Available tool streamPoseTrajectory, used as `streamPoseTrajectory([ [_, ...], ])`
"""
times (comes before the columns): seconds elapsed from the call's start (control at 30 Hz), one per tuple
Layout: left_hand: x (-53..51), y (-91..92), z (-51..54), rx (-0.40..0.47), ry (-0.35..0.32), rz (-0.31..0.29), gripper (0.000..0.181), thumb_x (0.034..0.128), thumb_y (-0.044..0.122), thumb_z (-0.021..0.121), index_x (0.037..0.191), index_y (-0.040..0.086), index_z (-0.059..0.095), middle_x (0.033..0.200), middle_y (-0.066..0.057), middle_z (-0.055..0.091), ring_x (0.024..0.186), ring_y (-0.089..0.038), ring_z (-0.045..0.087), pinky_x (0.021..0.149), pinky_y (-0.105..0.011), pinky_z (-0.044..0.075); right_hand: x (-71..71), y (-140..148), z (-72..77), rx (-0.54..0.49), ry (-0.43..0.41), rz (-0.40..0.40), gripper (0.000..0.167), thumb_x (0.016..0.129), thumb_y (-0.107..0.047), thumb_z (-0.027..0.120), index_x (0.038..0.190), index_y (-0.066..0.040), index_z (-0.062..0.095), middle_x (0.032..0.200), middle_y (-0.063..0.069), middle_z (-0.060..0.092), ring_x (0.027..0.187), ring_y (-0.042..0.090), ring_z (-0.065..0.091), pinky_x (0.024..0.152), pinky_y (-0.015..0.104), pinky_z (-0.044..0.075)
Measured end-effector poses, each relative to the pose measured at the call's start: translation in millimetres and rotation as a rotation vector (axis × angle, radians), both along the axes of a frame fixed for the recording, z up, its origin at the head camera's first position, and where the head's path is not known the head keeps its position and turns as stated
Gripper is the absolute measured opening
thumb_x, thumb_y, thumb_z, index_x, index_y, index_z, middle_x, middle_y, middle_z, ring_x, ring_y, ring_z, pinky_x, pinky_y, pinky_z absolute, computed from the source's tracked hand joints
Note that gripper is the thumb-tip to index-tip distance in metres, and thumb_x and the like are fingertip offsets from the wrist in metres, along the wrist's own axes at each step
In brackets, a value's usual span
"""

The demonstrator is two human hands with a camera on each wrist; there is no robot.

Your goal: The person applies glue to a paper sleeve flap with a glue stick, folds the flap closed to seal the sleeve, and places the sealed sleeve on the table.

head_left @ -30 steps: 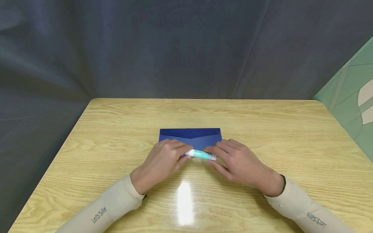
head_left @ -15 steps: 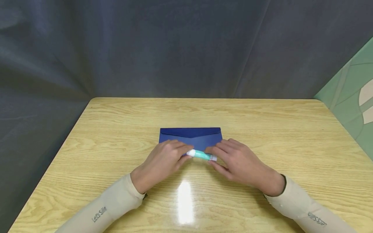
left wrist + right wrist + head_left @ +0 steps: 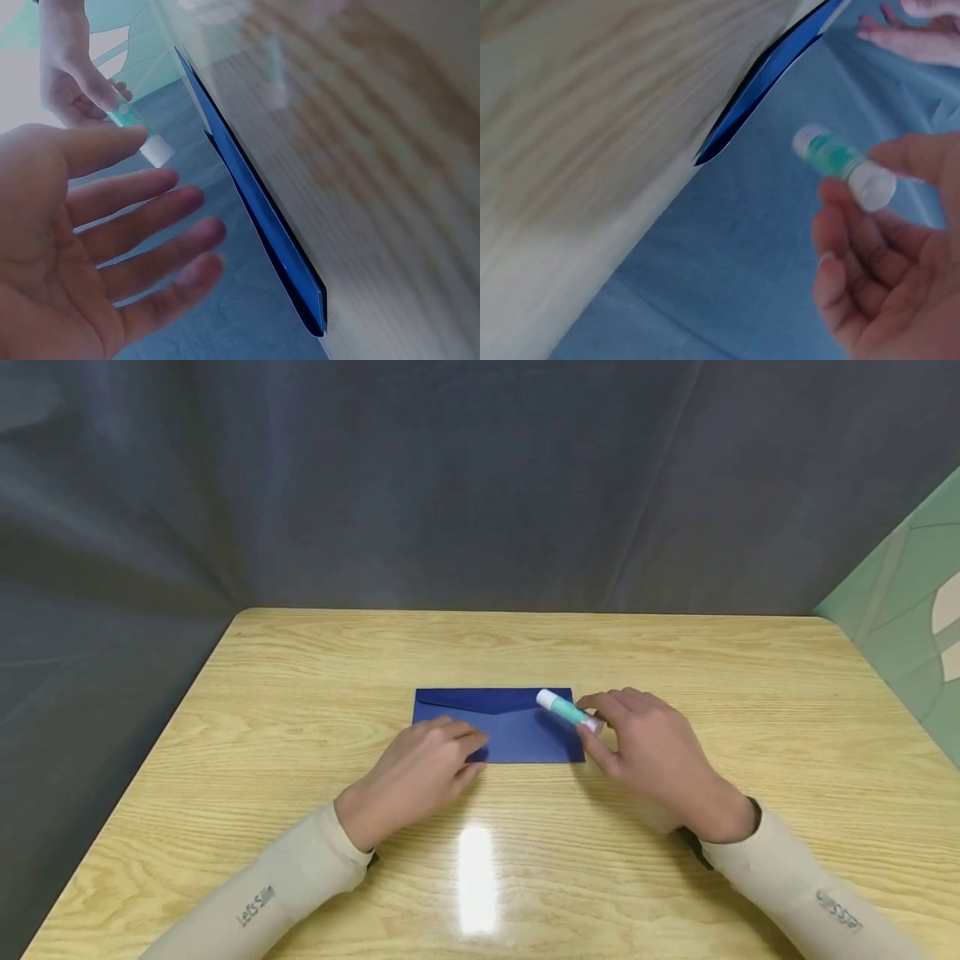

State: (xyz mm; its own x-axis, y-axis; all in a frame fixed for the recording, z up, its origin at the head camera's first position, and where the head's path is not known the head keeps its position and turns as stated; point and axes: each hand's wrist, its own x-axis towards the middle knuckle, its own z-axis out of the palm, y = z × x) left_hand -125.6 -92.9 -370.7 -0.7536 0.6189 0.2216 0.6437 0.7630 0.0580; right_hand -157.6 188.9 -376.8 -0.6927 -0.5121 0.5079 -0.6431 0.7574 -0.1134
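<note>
My right hand (image 3: 656, 752) pinches a glue stick (image 3: 566, 708) between thumb and fingers. The stick has a teal body with white ends, and it hangs tilted over the right part of a dark blue envelope (image 3: 517, 735). In the right wrist view the glue stick (image 3: 832, 156) looks held close to one end and apart from the envelope (image 3: 772, 71). My left hand (image 3: 420, 768) hovers over the envelope's near left corner, hiding it. Nothing is between its relaxed fingers, as the left wrist view of the left hand (image 3: 135, 232) shows. The envelope's flap side faces up, its flap slightly raised.
Under the envelope lies a light wood-grain table (image 3: 315, 677) with a bright reflection near its front. A dark curtain (image 3: 450, 485) hangs behind and to the left. A green patterned surface (image 3: 900, 602) is at the right.
Earlier both hands held the glue stick at its two ends. The left hand has let go and stayed put. The right hand has carried the stick right and away from me.
</note>
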Motion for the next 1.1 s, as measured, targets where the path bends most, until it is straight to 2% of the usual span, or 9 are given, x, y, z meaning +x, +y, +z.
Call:
streamPoseTrajectory([
  [0.2,0.4,-1.2,-2.6,-0.056,-0.018,0.018,0.029,0.0918,0.029,0.072,0.115,0.014,0.075,0.114,-0.003,0.074,0.098,-0.022,0.07,0.081,-0.038,0.059,-9.0,12.6,1.3,0.018,-0.018,-0.151,0.017,0.083,-0.017,0.072,0.095,-0.005,0.072,0.073,0.003,0.069,0.057,0.014,0.053,0.046,0.027,0.039],
  [0.5,2.6,-1.8,-2.3,-0.069,-0.065,0.029,0.028,0.0942,0.03,0.069,0.117,0.015,0.075,0.116,-0.002,0.074,0.098,-0.024,0.07,0.082,-0.042,0.059,-12.9,18.1,1.8,0.13,-0.168,-0.232,0.023,0.084,-0.022,0.072,0.099,-0.005,0.071,0.076,0.005,0.072,0.053,0.015,0.055,0.041,0.027,0.035],
  [0.73,3.1,-1.7,-2.8,-0.087,-0.08,0.017,0.028,0.0934,0.032,0.07,0.116,0.016,0.075,0.114,-0.001,0.074,0.096,-0.023,0.069,0.078,-0.04,0.058,-12.3,19.2,-1.0,0.238,-0.274,-0.224,0.022,0.089,-0.023,0.069,0.107,-0.011,0.064,0.066,0.001,0.065,0.046,0.011,0.046,0.039,0.026,0.03],
  [0.93,3.2,-1.1,-3.6,-0.1,-0.067,0.011,0.027,0.0933,0.031,0.07,0.115,0.017,0.075,0.113,-0.001,0.074,0.095,-0.023,0.069,0.077,-0.039,0.058,-10.9,18.5,-1.9,0.292,-0.384,-0.175,0.019,0.091,-0.025,0.071,0.102,-0.015,0.059,0.063,-0.007,0.06,0.048,0.009,0.045,0.042,0.026,0.032],
  [1.1,4.2,-1.0,-3.6,-0.096,-0.059,0.002,0.025,0.0936,0.031,0.069,0.114,0.017,0.075,0.112,0.0,0.074,0.094,-0.023,0.069,0.073,-0.037,0.057,-11.4,17.7,-3.1,0.291,-0.382,-0.154,0.017,0.09,-0.025,0.072,0.097,-0.017,0.059,0.062,-0.009,0.058,0.05,0.009,0.047,0.043,0.026,0.034],
])
